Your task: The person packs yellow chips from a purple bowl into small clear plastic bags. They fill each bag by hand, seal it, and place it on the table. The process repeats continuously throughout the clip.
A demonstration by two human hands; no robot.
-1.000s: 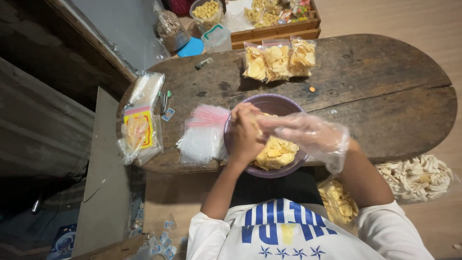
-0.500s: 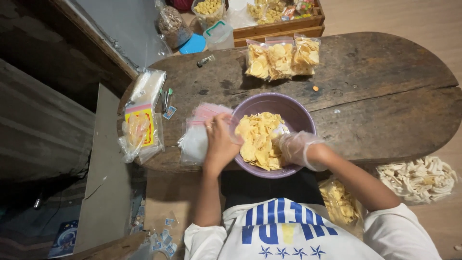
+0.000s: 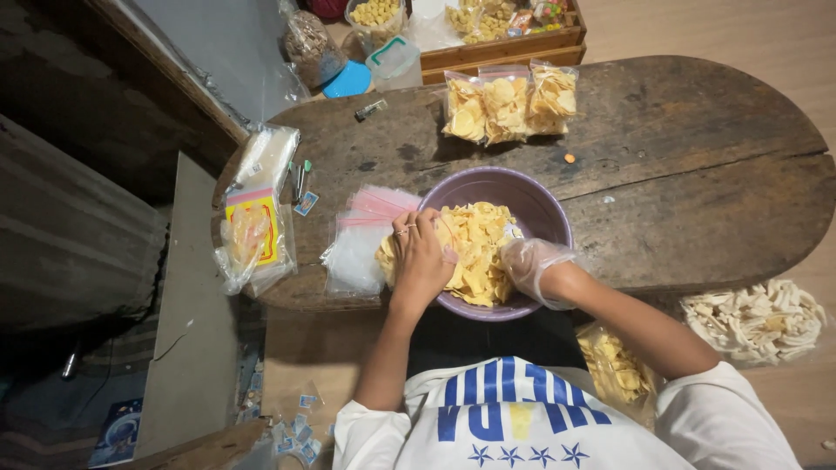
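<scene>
A round purple bowl (image 3: 547,205) sits at the near edge of the worn, oval wooden counter (image 3: 697,174), heaped with thin, pale yellow, wavy chips (image 3: 477,248). The bare left hand (image 3: 421,261) rests over the bowl's left rim, fingers curled around a small clear bag partly filled with chips. The right hand (image 3: 528,261), in a loose clear plastic glove, dips into the heap; whether it grips anything cannot be told. Just left of the bowl lies a stack of empty clear bags (image 3: 359,244) with pink strips. Three filled chip bags (image 3: 509,103) lie beyond the bowl.
</scene>
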